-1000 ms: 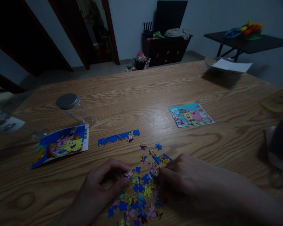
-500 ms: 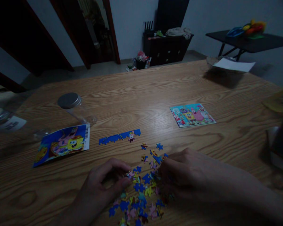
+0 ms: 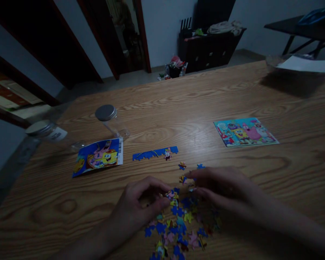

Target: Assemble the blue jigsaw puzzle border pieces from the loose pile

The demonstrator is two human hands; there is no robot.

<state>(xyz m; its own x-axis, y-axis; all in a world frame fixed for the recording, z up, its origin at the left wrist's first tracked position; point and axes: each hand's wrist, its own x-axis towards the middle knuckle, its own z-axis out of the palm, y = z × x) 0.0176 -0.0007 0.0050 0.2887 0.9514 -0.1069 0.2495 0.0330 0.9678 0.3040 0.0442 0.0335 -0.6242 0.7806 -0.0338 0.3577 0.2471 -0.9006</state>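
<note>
Loose jigsaw pieces (image 3: 178, 220) lie in a heap on the wooden surface (image 3: 54, 187), close to the person's body. The left hand (image 3: 138, 202) curls at the heap's top edge, its grip drawn in around a small piece, though the dim light hides whether it pinches it. The right hand (image 3: 219, 187) reaches over the heap at two o'clock from the left hand, its grip loosely spread. At eleven o'clock from the heap lies an assembled blue puzzle strip (image 3: 154, 154), and at one o'clock a picture card (image 3: 243, 132). A printed packet (image 3: 99, 157) sits at ten o'clock.
</note>
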